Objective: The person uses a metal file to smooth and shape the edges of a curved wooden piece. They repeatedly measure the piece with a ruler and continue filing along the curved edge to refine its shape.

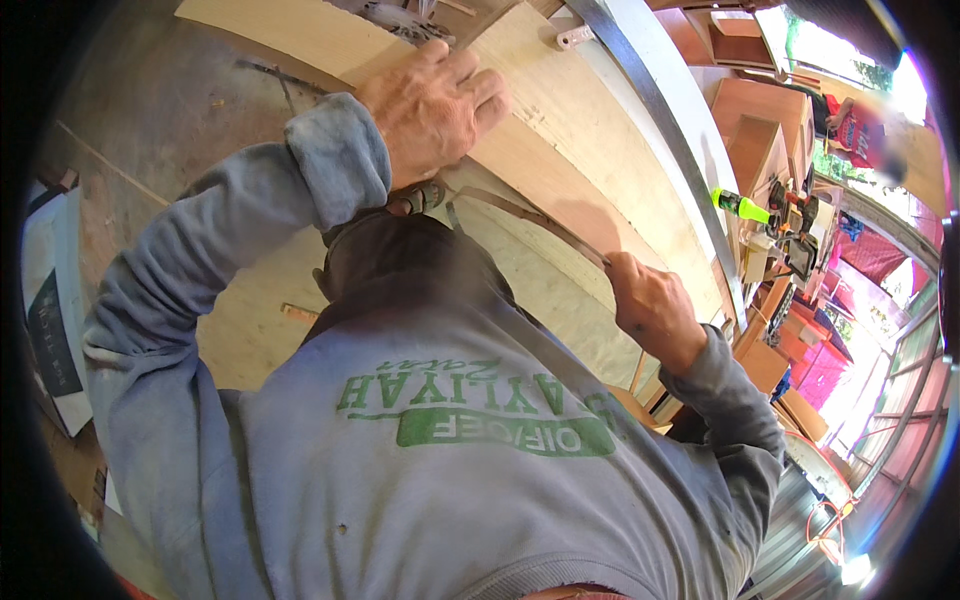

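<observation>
My left hand (435, 115) is bent at the knuckles over the edge of a pale wooden board (570, 110), its fingers curled. What they hold, if anything, is hidden. Just below that wrist sits a small rounded metallic object (425, 197), partly covered. From near it a thin, brownish, slightly curved strip (535, 217) runs toward my right hand (655, 305). Those right fingers are closed around the strip's end, above the lower edge of the boards. I cannot tell the strip's exact kind.
A long dark metal straightedge (665, 110) lies along the boards. Beyond it stand a bright yellow-green bottle (740, 206), clamps (800, 250) and wooden cabinet boxes (765, 120). Another person (862, 135) is at the far right. At left is a white box (55, 310).
</observation>
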`<act>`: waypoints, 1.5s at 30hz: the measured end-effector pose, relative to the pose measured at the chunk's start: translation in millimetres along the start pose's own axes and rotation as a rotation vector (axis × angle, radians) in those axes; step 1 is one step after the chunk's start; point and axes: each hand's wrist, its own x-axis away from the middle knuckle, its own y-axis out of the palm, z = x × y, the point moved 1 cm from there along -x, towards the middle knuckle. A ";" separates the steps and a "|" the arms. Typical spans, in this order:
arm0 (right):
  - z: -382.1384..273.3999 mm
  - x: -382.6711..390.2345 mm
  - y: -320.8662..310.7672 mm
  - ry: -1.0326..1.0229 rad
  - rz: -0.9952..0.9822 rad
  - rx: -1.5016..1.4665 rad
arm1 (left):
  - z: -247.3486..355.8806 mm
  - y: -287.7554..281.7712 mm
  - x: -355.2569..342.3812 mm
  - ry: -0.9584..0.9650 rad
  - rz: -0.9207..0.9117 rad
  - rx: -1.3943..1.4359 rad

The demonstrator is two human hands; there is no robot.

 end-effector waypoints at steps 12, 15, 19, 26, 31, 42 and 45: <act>0.1 52.9 -66.8 0.091 -0.143 0.091 | 34.1 6.9 -13.8 0.101 0.109 0.074; 5.7 59.6 -55.5 0.027 -0.085 0.052 | 42.8 10.4 -17.0 0.039 0.090 0.096; 21.1 61.4 -19.7 0.012 -0.028 0.056 | 50.1 15.0 -16.3 -0.003 0.075 0.073; 41.6 55.1 32.2 0.043 0.036 0.054 | 47.4 18.7 -14.8 -0.017 0.052 0.056; 41.0 79.5 -0.1 -0.127 0.185 0.085 | 58.3 4.4 -27.3 -0.056 -0.011 -0.018; 53.7 113.4 -25.1 -0.198 0.189 0.205 | 87.6 39.2 -58.5 -0.021 -0.090 0.069; 56.0 112.6 -24.6 -0.357 0.286 0.312 | 86.0 47.5 -54.2 -0.030 -0.037 -0.047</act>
